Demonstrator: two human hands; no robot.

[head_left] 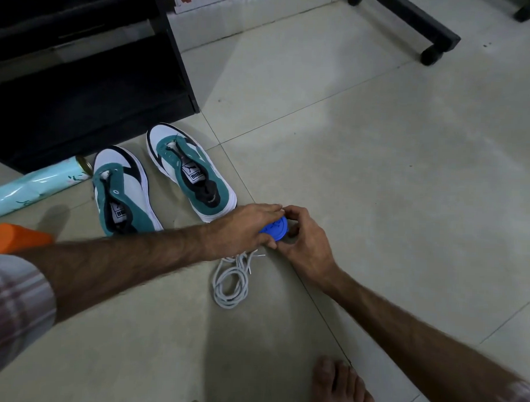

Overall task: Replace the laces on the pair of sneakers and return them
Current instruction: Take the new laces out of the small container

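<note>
Two teal, white and black lace-up sneakers stand side by side on the pale tiled floor, just beyond the left hand [245,227]: the nearer sneaker [123,193] by the left forearm, the farther sneaker [189,171] close to the knuckles. Both show bare eyelets with no lace threaded, so the old laces appear to be out already. One bundle of white cord laces [231,281] lies coiled on the floor directly under the two wrists, and whether it holds one lace or two cannot be told.

Both hands meet on a single round blue plastic lid-like object [275,228]. The left hand's fingers lie over its top, and the right hand [301,235] curls round its far side, thumb and fingers clamped on it. What it belongs to is unclear.

The step in hand seems to be preparation rather than threading. The next move likely calls for freeing both hands, taking up a lace end and feeding it through the lowest eyelets of one sneaker.
</note>
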